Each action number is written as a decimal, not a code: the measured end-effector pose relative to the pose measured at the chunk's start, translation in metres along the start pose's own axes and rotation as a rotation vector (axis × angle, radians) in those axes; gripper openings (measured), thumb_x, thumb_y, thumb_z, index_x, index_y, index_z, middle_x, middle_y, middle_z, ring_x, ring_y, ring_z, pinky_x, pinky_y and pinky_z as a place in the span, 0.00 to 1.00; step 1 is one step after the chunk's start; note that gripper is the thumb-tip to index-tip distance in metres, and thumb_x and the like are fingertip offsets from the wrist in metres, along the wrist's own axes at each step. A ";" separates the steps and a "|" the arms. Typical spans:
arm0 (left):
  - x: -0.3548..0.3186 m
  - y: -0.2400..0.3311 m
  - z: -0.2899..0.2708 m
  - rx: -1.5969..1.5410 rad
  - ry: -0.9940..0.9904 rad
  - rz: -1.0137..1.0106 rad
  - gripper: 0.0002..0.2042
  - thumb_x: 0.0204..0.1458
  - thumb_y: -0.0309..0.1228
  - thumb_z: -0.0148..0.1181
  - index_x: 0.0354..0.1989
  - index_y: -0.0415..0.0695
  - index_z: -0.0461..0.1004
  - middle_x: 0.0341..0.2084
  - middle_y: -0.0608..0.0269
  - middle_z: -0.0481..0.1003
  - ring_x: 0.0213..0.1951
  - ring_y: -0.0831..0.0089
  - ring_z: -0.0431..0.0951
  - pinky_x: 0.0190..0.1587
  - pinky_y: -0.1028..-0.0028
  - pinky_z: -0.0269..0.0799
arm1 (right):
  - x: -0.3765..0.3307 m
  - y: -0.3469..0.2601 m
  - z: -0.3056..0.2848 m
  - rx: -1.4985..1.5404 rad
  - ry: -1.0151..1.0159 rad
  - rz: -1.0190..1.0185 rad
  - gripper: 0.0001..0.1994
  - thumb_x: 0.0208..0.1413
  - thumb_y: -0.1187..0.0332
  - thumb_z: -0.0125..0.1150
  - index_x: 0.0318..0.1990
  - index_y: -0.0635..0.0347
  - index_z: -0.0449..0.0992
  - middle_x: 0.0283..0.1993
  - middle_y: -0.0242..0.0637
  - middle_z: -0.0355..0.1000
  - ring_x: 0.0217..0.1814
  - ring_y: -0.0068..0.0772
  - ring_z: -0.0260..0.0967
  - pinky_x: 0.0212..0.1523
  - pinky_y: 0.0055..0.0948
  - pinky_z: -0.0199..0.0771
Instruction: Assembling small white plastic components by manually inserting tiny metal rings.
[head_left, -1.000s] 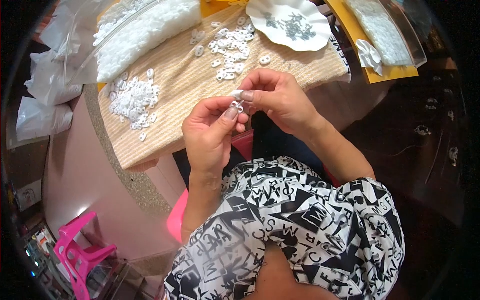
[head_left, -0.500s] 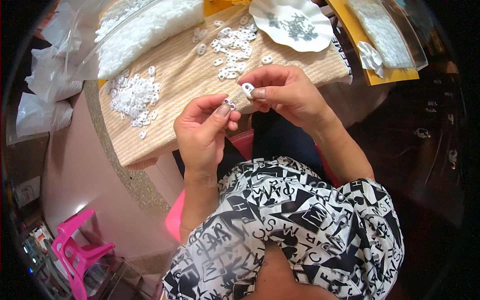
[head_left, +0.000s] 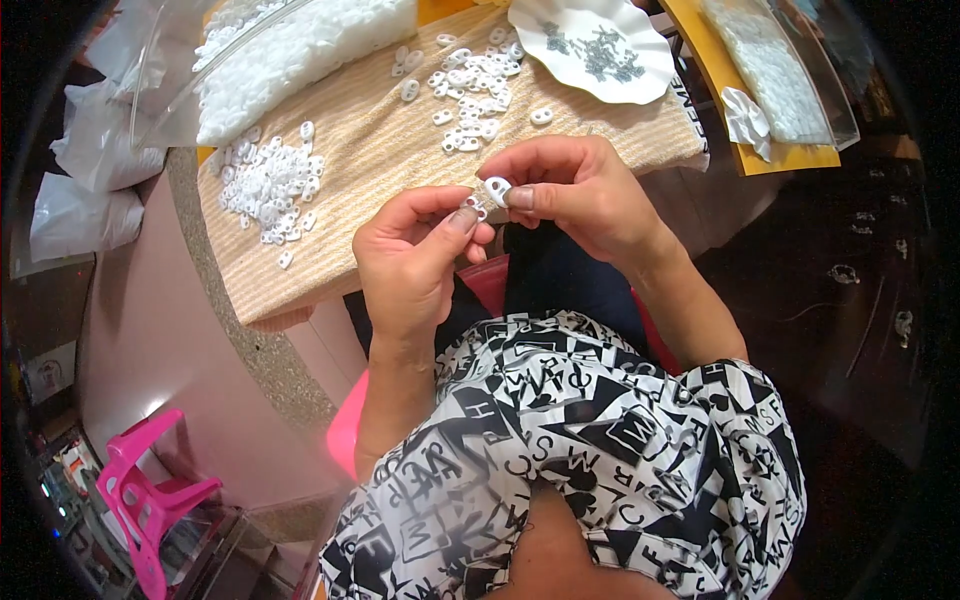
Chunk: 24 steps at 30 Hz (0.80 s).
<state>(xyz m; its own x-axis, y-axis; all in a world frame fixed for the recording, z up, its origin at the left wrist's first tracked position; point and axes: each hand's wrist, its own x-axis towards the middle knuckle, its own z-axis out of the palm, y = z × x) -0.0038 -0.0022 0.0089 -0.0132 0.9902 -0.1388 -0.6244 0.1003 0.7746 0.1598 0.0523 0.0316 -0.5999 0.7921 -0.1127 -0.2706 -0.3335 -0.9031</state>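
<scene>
Between the thumb and fingers of my right hand (head_left: 585,195) is a white two-holed plastic piece (head_left: 497,186), oval in shape. My left hand (head_left: 408,265) pinches a smaller white piece with dark holes (head_left: 474,205), partly covered by the thumb. The two pieces meet or nearly meet; whether they are joined I cannot tell. Both hands are closed over the near edge of a cloth-covered table (head_left: 370,170). Just beyond them lies a scattered group of white oval pieces (head_left: 470,85). To the left is a pile of smaller white pieces (head_left: 268,185).
A clear bin of white pieces (head_left: 300,75) stands at the far left. At the far right of the cloth, a white wavy-edged plate (head_left: 545,75) holds small dark parts. Beyond it is another clear container (head_left: 765,75). A pink stool (head_left: 150,490) stands at lower left.
My left hand has moved slightly right, bringing its small piece up against or very near the white piece in my right hand. My right hand has barely shifted.
</scene>
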 end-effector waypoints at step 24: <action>-0.001 -0.014 0.000 0.065 -0.088 0.138 0.11 0.43 0.20 0.58 0.37 0.31 0.70 0.29 0.57 0.73 0.29 0.76 0.74 0.30 0.81 0.72 | -0.008 0.000 0.011 -0.149 0.092 -0.069 0.06 0.46 0.78 0.56 0.33 0.69 0.71 0.28 0.36 0.70 0.27 0.19 0.66 0.26 0.14 0.66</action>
<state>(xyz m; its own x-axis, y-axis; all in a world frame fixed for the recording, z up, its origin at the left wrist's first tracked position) 0.0051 -0.0046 -0.0012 -0.0255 0.9994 0.0242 -0.5698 -0.0344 0.8211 0.1565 0.0405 0.0369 -0.5106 0.8562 -0.0793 -0.1902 -0.2024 -0.9606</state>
